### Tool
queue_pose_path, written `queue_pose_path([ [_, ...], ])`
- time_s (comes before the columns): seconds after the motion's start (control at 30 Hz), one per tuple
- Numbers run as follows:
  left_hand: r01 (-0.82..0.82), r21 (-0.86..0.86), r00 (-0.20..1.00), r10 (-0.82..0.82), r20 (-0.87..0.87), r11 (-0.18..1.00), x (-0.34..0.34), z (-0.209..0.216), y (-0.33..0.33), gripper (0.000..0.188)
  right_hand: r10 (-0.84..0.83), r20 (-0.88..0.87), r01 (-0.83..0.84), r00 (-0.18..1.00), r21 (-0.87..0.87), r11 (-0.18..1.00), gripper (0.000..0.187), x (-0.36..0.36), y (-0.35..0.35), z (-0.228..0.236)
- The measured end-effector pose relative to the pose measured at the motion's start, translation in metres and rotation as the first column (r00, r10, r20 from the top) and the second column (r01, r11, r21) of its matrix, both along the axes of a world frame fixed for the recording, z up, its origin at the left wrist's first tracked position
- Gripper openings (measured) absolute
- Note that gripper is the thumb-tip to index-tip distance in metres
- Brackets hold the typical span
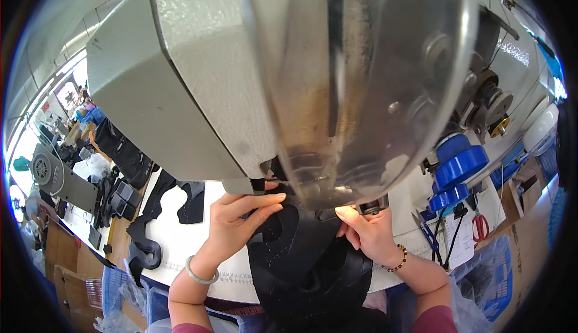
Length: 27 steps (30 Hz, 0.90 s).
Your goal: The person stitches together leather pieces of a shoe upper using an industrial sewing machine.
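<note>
A large grey-white sewing machine (198, 86) fills the upper middle, with a clear plastic guard (409, 86) in front of its needle area. Under it lies a black cut piece of flexible material (307, 249), curved at its edges and hanging toward my lap. My left hand (238, 218) pinches its left upper edge between thumb and fingers, close beside the machine head. On the other side my right hand (366, 232) grips the right upper edge, thumb on top and fingers curled. The needle and the spot being stitched are hidden behind the guard.
More black cut pieces (144, 243) lie on the white table (226, 267) to the left. On the right are blue thread spools (460, 167), blue-handled snips (426, 232), red-handled scissors (480, 226) and a paper sheet. A blue crate (500, 279) with plastic bags stands lower right.
</note>
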<state>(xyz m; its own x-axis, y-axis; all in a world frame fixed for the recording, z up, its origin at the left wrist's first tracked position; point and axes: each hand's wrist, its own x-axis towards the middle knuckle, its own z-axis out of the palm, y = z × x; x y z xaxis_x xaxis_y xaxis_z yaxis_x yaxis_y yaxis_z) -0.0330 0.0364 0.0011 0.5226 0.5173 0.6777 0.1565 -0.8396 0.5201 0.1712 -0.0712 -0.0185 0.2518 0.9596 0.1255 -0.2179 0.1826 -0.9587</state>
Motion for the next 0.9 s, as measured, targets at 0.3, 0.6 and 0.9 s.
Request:
queue_pose_path([
  [0.3,-0.09,0.445,0.938,0.226,-0.262,0.891,0.011,0.0,-0.074,0.039,-0.003,-0.021,0.005,1.0,0.088,0.996,0.013,-0.004,0.007,0.003],
  [0.6,-0.131,0.613,0.952,0.271,-0.14,0.779,0.026,-0.023,-0.057,0.035,-0.05,0.039,0.045,0.998,0.109,0.993,0.017,-0.007,0.01,-0.008],
  [0.9,-0.166,0.753,0.957,0.289,-0.033,0.636,0.033,-0.023,-0.042,0.021,0.183,-0.162,-0.176,0.97,0.057,0.983,0.03,0.009,0.005,-0.015],
])
